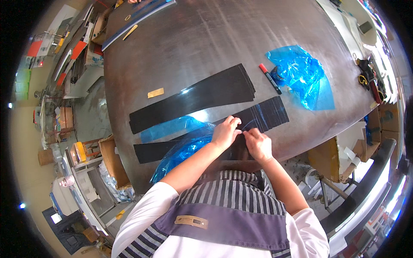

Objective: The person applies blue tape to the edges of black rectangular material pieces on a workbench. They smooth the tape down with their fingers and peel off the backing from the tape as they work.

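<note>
Rather bright light, with strong bending toward the rim.
The table (193, 38) carries pale streaks of glare; one white reflection shines between the black strips (269, 112); corners are black.

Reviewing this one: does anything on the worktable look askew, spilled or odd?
Only mild untidiness: the near stack of black strips is unevenly fanned at its right end, and crumpled blue film lies loose beside the marker. No spill shows.

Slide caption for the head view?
Left hand and right hand nearly meeting at black strips, blue plastic film beside left forearm.
</note>
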`<state>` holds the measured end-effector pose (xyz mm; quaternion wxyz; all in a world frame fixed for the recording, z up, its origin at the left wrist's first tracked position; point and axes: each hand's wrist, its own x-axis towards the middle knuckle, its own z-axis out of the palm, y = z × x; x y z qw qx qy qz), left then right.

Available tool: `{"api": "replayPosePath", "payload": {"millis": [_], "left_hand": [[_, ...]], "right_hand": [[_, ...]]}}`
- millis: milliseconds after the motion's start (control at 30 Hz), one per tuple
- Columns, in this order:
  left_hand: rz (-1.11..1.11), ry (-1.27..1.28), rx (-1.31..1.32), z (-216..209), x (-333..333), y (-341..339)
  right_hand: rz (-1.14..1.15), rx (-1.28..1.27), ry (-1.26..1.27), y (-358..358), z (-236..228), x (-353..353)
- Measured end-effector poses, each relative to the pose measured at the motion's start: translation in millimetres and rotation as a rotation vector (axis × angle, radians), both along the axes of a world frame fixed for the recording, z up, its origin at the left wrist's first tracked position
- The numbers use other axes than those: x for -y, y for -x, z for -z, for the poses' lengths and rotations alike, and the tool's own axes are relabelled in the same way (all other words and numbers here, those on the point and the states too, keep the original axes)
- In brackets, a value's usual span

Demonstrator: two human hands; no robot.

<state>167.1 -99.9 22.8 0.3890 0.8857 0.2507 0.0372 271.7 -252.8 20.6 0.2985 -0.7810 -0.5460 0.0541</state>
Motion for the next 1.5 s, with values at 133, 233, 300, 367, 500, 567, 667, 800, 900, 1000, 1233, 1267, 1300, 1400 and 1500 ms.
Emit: {"api": "replayPosePath", "payload": {"millis": [133,233,300,367,500,567,667,800,900,1000,1233,1267,1300,1400,1500], "left_hand": [[0.023,-0.087,0.057,-2.2,1.9,-1.9],[0.039,-0.085,0.11,-1.8,-0.6,3.1],[0.002,0.002,0.088,-2.0,-3.7,7.2],[-0.006,-0.004,0.045,-6.4,-4.9,7.9],[-0.009,-0.07,0.001,-2.9,-3.4,10.8],[-0.037,-0.043,-0.032,-6.4,-3.0,9.1],[-0.094,-0.096,0.077,-11.3,1.8,4.5],[0.021,-0.089,0.09,-7.0,-5.6,0.4],[0.073,-0.114,0.092,-9.1,-11.8,-3.7],[0.1,-0.015,0.126,4.2,-25.2,0.7],[-0.413,0.217,0.263,13.4,-51.9,12.4],[-0.255,0.049,0.199,5.0,-47.7,10.1],[-0.1,-0.118,0.131,-0.5,-43.8,8.5],[-0.208,-0.158,0.082,-5.4,-37.2,5.2],[-0.243,-0.118,0.105,-4.4,-40.6,7.1]], "right_hand": [[0.303,0.019,0.12,-5.7,2.0,-2.4],[-0.003,-0.04,0.082,-2.2,-4.5,3.0],[0.293,-0.042,-0.012,-8.0,-9.5,-4.2],[0.31,0.001,0.039,-8.9,-9.8,-6.0],[-0.024,-0.064,0.094,8.7,-2.6,-2.7],[0.286,-0.045,0.062,1.6,-5.2,-5.6],[0.196,-0.069,0.045,3.9,-7.5,-3.0],[0.194,-0.051,0.019,5.2,-7.1,-2.9],[0.182,-0.095,0.068,3.5,-3.9,1.9],[0.142,-0.255,-0.031,1.6,-7.2,0.9],[0.337,-0.42,-0.111,-0.6,6.9,-5.0],[0.379,-0.497,-0.114,-1.0,6.3,-4.9],[0.417,-0.576,-0.116,-2.6,4.6,-4.5],[0.493,-0.683,-0.115,-7.4,3.9,-4.1],[0.53,-0.763,-0.076,-10.8,12.0,-2.4]]}}
